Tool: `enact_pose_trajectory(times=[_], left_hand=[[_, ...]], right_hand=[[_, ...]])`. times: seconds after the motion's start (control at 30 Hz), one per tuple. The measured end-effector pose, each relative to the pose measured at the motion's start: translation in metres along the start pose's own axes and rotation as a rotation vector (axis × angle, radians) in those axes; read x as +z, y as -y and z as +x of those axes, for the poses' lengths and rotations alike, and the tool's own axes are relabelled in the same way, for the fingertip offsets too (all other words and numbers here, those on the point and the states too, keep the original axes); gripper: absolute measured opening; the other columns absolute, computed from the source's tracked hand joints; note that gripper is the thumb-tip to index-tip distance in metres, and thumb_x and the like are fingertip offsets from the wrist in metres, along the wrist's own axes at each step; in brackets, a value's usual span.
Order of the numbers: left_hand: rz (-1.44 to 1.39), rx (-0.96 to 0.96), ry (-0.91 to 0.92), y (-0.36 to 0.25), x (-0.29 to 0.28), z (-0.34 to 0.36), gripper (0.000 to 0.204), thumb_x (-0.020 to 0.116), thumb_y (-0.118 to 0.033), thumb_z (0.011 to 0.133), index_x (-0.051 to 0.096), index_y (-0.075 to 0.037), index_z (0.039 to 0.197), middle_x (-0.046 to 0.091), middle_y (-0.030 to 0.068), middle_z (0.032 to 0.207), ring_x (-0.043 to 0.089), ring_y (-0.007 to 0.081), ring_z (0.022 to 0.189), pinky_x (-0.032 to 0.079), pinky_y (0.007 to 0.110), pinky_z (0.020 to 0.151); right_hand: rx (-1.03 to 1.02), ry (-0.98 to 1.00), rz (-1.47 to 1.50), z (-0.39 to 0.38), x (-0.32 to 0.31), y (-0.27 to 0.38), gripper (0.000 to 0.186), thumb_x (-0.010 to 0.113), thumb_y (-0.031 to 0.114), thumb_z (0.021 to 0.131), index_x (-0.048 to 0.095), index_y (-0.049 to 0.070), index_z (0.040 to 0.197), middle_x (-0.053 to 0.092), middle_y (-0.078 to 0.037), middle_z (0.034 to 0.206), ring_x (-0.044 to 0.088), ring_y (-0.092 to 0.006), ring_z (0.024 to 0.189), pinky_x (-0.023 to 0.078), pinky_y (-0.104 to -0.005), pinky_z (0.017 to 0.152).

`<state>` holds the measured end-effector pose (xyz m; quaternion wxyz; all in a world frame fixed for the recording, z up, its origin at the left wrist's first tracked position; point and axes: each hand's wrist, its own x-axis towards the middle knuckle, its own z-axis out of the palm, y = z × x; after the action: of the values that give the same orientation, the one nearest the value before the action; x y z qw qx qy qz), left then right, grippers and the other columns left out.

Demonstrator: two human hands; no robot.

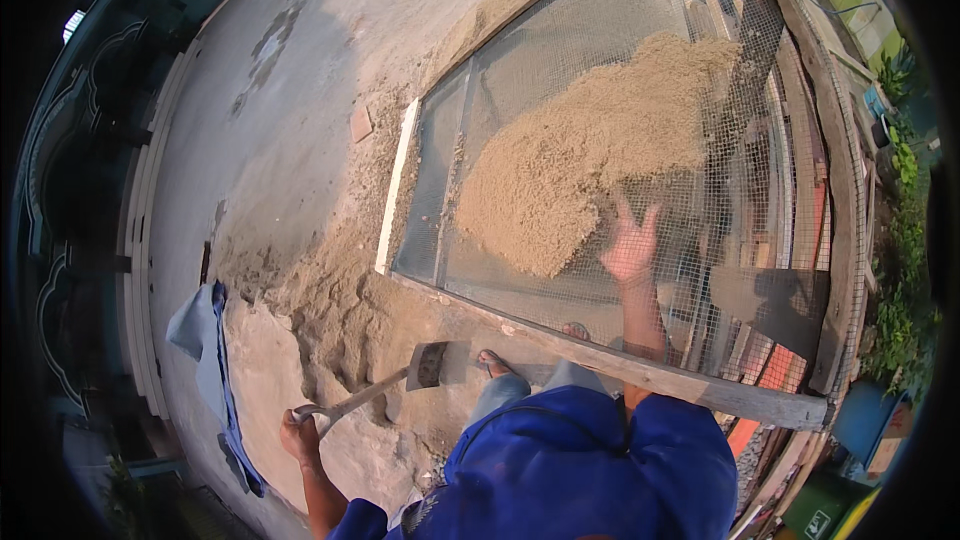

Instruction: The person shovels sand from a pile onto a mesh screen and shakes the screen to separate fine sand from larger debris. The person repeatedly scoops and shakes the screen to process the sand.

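A wooden-framed wire mesh screen (620, 301) slants in front of me, with a broad pile of tan sand (580, 155) spread over it. My right hand (632, 248) reaches under the frame's near edge and shows through the mesh. Its fingers are spread at the lower right edge of the sand; whether they touch the mesh I cannot tell. At the lower left, my left hand (299, 435) is closed around the grip of a shovel (370, 395). The shovel's metal blade (428, 364) points right, close to my foot and below the screen's frame.
Loose sand (340, 310) lies heaped on the concrete left of the screen. A blue-grey cloth (212, 340) is farther left, and a brick piece (361, 123) lies beyond. Wooden planks (790, 190) show under the screen's right side. Green plants (905, 230) and bins (825, 505) stand at right.
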<state>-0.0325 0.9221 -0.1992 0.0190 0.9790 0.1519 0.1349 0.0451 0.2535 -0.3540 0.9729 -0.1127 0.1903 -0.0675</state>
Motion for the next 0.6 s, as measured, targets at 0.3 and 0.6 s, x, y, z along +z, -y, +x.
enact_pose_trajectory(times=[0.3, 0.6], left_hand=[[0.049, -0.018, -0.046, 0.009, 0.004, -0.013, 0.014, 0.063, -0.013, 0.071, 0.052, -0.005, 0.068, 0.059, 0.0189, 0.066, 0.058, 0.0398, 0.062, 0.044, 0.045, 0.055], [0.054, -0.023, -0.04, 0.0, 0.005, -0.007, 0.013, 0.062, -0.014, 0.074, 0.054, -0.006, 0.069, 0.059, 0.0184, 0.065, 0.058, 0.0386, 0.061, 0.044, 0.044, 0.056]], right_hand=[[0.086, 0.147, -0.078, 0.025, 0.002, -0.044, 0.087, 0.03, 0.073, 0.088, 0.011, 0.017, 0.152, 0.008, -0.016, 0.158, 0.008, -0.0419, 0.143, 0.011, -0.0664, 0.11], [0.127, 0.221, -0.182, 0.04, 0.015, -0.056, 0.086, 0.033, 0.069, 0.091, 0.007, 0.015, 0.152, 0.005, -0.02, 0.157, 0.011, -0.0424, 0.143, 0.015, -0.0668, 0.109]])
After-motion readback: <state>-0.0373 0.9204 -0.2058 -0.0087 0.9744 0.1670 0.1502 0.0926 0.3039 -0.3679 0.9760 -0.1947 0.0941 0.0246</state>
